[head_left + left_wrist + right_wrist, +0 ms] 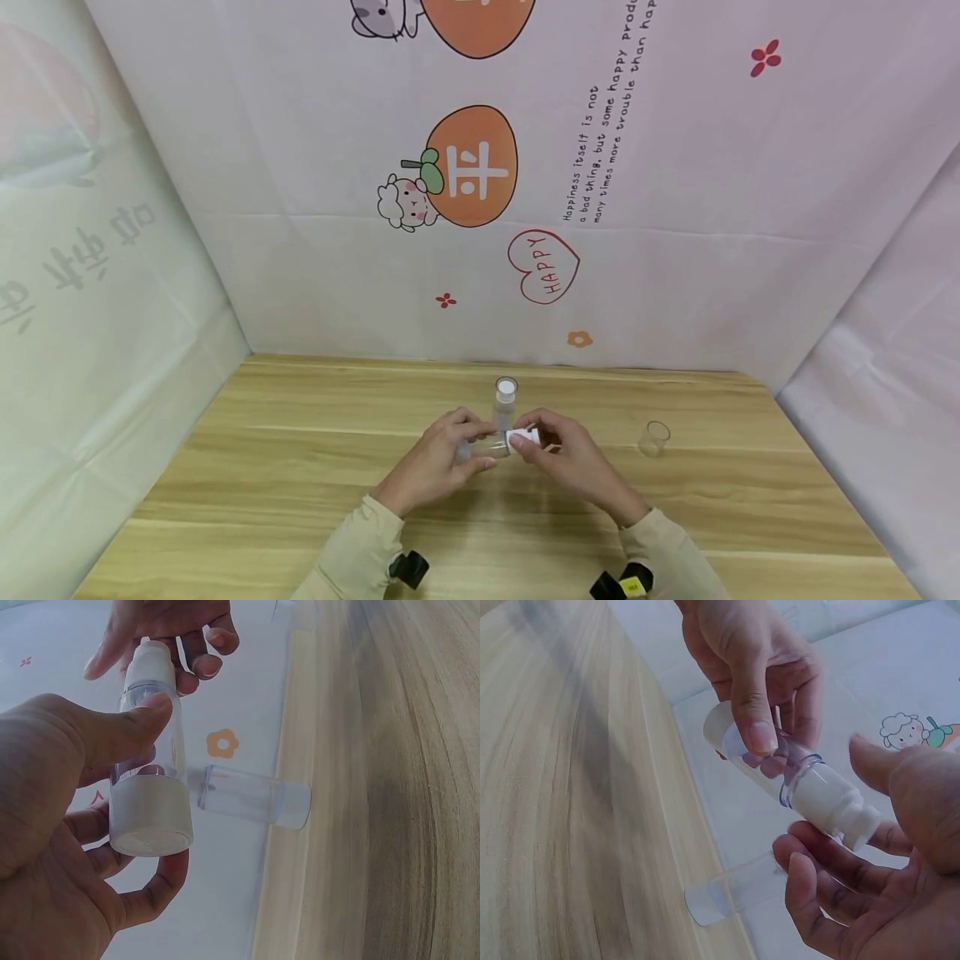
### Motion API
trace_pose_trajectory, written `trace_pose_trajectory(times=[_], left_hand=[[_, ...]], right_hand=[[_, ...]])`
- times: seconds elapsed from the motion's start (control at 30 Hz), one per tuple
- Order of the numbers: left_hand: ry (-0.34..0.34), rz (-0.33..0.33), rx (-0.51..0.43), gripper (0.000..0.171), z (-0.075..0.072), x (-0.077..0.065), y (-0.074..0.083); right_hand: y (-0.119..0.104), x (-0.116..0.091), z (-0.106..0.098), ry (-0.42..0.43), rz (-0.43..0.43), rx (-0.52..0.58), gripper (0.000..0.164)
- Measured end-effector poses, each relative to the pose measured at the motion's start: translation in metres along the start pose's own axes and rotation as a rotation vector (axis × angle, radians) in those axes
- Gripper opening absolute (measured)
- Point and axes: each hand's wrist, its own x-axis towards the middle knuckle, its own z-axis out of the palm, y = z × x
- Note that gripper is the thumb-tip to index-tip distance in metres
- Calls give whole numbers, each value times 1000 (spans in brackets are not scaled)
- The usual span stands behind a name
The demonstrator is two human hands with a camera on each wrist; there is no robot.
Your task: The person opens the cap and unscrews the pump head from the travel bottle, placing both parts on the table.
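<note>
A clear pump bottle with a white base and a white pump head is held tilted above the table. My left hand grips its clear body, thumb on one side and fingers on the other. My right hand is at the pump head end. In the right wrist view its fingers lie loosely beneath the white collar, while the thumb stands apart from it. Whether those fingers touch the collar is hard to tell.
Just beyond the hands, a second clear bottle stands upright on the wooden table. To the right there is a small clear cap. Printed white cloth walls off the table's back and sides.
</note>
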Motion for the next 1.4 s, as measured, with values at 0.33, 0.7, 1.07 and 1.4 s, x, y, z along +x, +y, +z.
trace_pose_trajectory(times=[0.33, 0.7, 1.07, 1.4], left_hand=[[-1, 6, 0, 37, -1, 0, 2], [-10, -12, -13, 36, -2, 0, 3], [-14, -13, -22, 37, -3, 1, 4], [-8, -28, -45, 37, -2, 2, 1]], right_hand=[[-1, -1, 3, 48, -31, -12, 28], [1, -1, -6, -74, 53, -1, 45], [0, 0, -10, -133, 55, 44, 28], [-1, 1, -5, -55, -24, 54, 25]])
